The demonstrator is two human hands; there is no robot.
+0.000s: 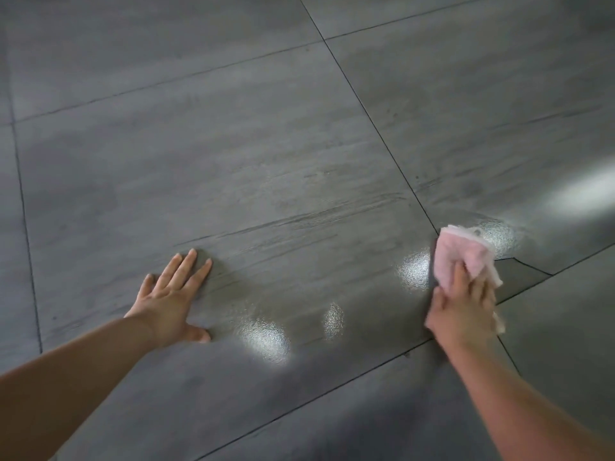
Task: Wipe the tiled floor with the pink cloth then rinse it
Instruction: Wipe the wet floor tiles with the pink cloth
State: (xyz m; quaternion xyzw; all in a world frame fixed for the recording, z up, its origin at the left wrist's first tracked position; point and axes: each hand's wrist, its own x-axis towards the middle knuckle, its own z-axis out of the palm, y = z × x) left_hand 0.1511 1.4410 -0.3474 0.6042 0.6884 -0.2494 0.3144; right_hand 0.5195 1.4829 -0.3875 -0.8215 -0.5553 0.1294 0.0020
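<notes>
The grey tiled floor point(266, 144) fills the whole view, with dark grout lines between large tiles. A pink cloth point(461, 252) lies bunched on the floor at the right, near a grout crossing. My right hand point(462, 307) presses down on its near part, fingers over the cloth; the hand looks slightly blurred. My left hand point(173, 297) rests flat on the tile at the left, palm down, fingers spread, holding nothing.
Wet, shiny patches reflect light on the tile between my hands point(266, 341) and beside the cloth point(414, 269). A bright glare streak shows at the right edge point(582, 191). A small angled tile piece point(519, 272) sits just right of the cloth.
</notes>
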